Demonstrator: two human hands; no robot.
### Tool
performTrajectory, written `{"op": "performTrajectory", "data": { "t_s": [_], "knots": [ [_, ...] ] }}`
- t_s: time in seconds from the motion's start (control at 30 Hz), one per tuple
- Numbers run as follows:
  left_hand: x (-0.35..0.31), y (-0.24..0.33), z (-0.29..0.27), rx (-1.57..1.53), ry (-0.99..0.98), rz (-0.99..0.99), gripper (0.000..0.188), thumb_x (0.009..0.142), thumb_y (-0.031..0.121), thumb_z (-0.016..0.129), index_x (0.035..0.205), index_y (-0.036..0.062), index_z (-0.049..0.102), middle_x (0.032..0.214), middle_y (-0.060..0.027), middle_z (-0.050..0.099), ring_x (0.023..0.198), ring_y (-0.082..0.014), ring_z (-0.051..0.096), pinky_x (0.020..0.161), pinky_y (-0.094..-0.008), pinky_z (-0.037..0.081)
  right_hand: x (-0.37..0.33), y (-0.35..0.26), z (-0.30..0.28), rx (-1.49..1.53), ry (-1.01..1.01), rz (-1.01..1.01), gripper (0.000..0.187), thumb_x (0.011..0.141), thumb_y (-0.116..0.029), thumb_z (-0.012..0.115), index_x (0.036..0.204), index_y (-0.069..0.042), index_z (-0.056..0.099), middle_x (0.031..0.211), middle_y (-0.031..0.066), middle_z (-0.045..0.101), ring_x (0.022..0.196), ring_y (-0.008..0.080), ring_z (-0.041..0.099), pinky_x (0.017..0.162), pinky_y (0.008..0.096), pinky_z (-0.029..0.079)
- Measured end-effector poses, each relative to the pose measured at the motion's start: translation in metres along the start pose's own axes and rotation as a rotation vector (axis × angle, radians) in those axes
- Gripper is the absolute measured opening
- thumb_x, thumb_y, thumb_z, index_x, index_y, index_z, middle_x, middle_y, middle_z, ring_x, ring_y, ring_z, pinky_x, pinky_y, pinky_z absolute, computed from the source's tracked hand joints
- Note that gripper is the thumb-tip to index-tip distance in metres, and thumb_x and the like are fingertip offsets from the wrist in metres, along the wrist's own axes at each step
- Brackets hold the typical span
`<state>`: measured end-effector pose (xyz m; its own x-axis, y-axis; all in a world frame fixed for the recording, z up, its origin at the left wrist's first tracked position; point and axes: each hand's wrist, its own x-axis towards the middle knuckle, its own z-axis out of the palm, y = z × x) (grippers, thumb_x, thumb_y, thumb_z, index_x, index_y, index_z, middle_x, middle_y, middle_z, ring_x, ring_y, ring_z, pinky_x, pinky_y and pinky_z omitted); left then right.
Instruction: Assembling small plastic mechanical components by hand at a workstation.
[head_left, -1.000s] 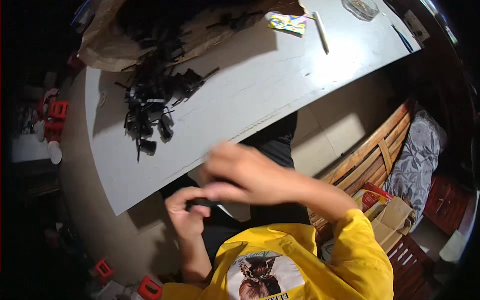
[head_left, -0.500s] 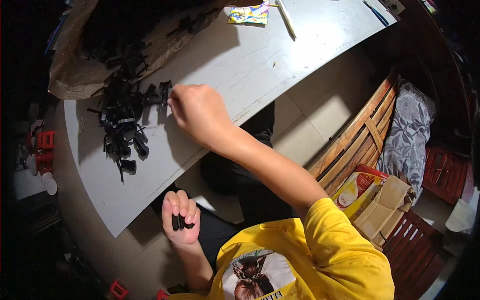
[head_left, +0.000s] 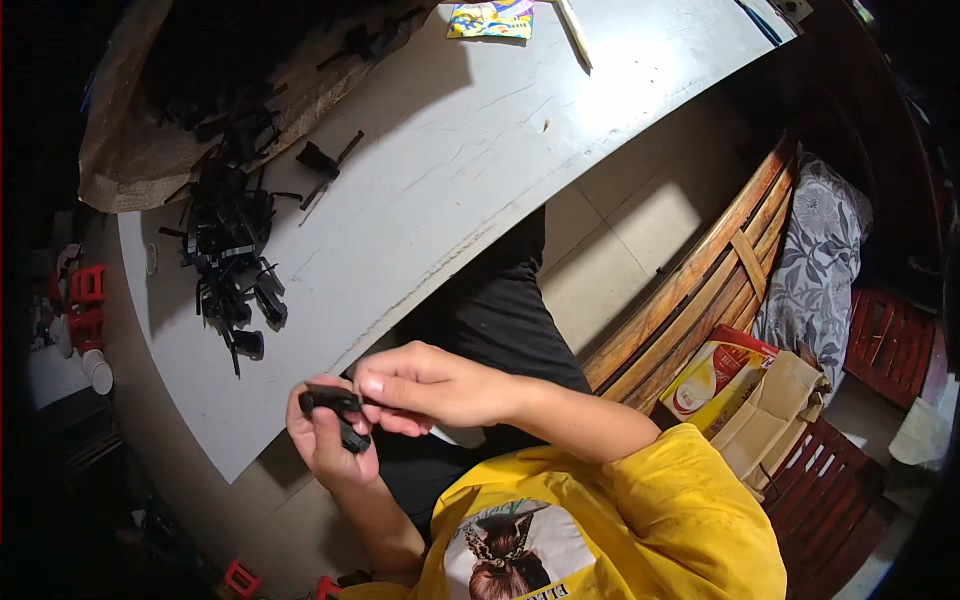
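Observation:
My left hand (head_left: pixel 325 445) is closed around small black plastic parts (head_left: pixel 352 437), just off the table's near edge. Between its thumb and fingers sits another black plastic part (head_left: pixel 333 398). My right hand (head_left: pixel 425 390) meets the left from the right side, thumb and fingertips pinched at the end of that same part. Beyond the hands, a heap of similar black plastic parts (head_left: pixel 228 235) lies on the white table (head_left: pixel 400 220). One black part with thin sticks (head_left: pixel 322 168) rests apart from the heap, to its right.
A brown woven sack (head_left: pixel 125 170) with more black parts stands open at the far left. A colourful packet (head_left: pixel 490 20) and a white stick-like tool (head_left: pixel 573 35) lie at the back. To the right are a wooden bench (head_left: pixel 690 290) and an open cardboard box (head_left: pixel 760 410).
My right hand has come back from the heap to my left hand, bringing a black part. The left hand has risen slightly and turned. A loose part by the heap now shows.

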<state>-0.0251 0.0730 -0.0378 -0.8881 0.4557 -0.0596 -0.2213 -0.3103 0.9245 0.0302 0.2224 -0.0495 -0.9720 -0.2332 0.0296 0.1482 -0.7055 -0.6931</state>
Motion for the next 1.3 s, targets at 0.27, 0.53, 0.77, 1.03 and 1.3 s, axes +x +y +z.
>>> {"op": "performTrajectory", "data": {
  "t_s": [0.27,0.53,0.77,1.03,1.3],
  "knots": [
    [-0.004,0.007,0.012,0.757,-0.195,0.202,0.019,0.075,0.012,0.065,0.087,-0.0025,0.061,0.07,-0.0047,0.055,0.058,-0.0109,0.049,0.056,-0.0218,0.039,-0.009,-0.002,0.003,-0.455,0.206,-0.155,0.039,0.091,-0.034,0.049,0.068,-0.002,0.05,0.054,0.0018,0.043,0.048,0.0105,0.036,0.049,0.0251,0.034],
    [-0.009,-0.003,0.032,0.378,-0.06,-0.017,0.021,0.086,0.02,0.05,0.092,0.0006,0.047,0.082,-0.0045,0.046,0.077,-0.0105,0.043,0.072,-0.0235,0.034,-0.013,0.009,0.015,-1.24,0.6,-0.355,0.028,0.082,-0.026,0.056,0.065,-0.006,0.048,0.053,0.0075,0.049,0.05,0.0266,0.05,0.053,0.0341,0.039],
    [-0.012,-0.001,0.034,0.263,0.032,-0.071,0.014,0.081,0.015,0.051,0.084,0.0023,0.047,0.077,-0.0054,0.046,0.069,-0.0113,0.042,0.065,-0.0229,0.034,-0.016,0.013,0.014,-1.168,0.569,-0.615,0.017,0.076,-0.017,0.064,0.086,-0.004,0.057,0.069,0.0091,0.054,0.052,0.0226,0.051,0.054,0.0311,0.04],
    [-0.012,0.003,0.002,0.801,-0.326,0.485,0.034,0.066,0.004,0.07,0.096,0.0038,0.055,0.079,-0.0122,0.061,0.063,-0.0238,0.059,0.059,-0.0286,0.047,-0.039,-0.007,0.008,-0.026,0.258,0.063,0.021,0.085,-0.011,0.06,0.101,0.0,0.052,0.068,0.0017,0.056,0.051,0.0045,0.049,0.045,0.0197,0.038],
    [-0.017,0.001,0.017,0.84,-0.267,0.556,0.027,0.068,0.016,0.075,0.085,0.0051,0.058,0.064,-0.0062,0.057,0.051,-0.0204,0.055,0.048,-0.029,0.044,-0.039,0.005,0.014,0.417,0.175,-0.085,0.018,0.09,-0.019,0.054,0.092,-0.003,0.048,0.078,0.0012,0.053,0.06,0.0034,0.048,0.05,0.0168,0.037]
  ]
}}
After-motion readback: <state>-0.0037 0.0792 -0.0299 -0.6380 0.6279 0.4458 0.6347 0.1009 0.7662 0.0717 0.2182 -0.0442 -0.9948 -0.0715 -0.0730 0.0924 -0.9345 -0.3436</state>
